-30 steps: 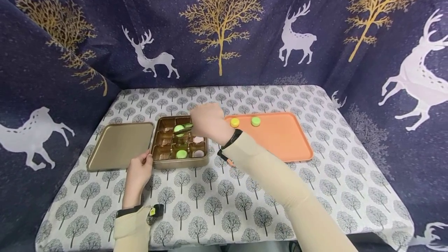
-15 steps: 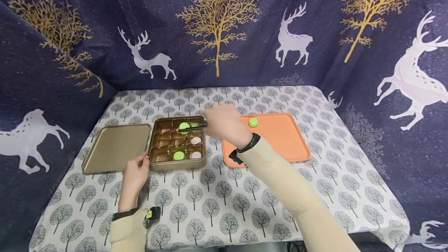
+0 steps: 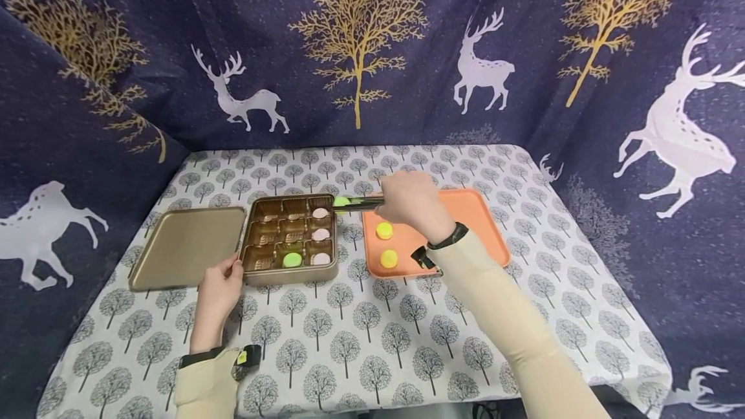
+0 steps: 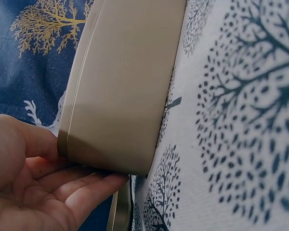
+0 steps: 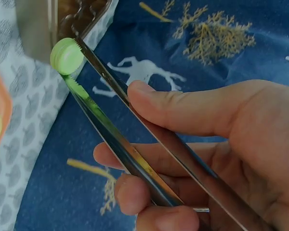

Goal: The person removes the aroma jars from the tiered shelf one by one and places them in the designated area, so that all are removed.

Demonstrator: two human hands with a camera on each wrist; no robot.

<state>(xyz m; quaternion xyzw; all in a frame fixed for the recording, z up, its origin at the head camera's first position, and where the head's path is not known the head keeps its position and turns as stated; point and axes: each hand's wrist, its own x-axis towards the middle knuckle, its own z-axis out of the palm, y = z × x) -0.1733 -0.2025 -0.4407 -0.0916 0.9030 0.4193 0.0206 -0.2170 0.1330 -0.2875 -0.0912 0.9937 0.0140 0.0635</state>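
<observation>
My right hand [image 3: 410, 202] grips metal tongs [image 3: 362, 204], with the thumb on one arm and fingers on the other. The right wrist view shows a green macaron [image 5: 67, 56] pinched between the toothed tips. It hangs just beyond the right rim of a gold box [image 3: 291, 272] with a brown compartment insert. At the box's front left corner, my left hand [image 3: 220, 286] pinches the rim and wall between thumb and fingers. Inside, pale pink macarons [image 3: 321, 235] fill the right column, and another green macaron [image 3: 292, 260] lies in the front middle compartment.
A gold lid [image 3: 187, 247] lies to the left of the box. On the right is an orange tray [image 3: 474, 225] bearing yellow macarons [image 3: 384, 231]; my right arm covers part of it. A tree-print cloth [image 3: 326, 354] covers the table.
The tongs have carried the green macaron from the box's back middle compartment rightward past the rim. My right arm has uncovered yellow macarons on the tray. My left hand stays at the box corner.
</observation>
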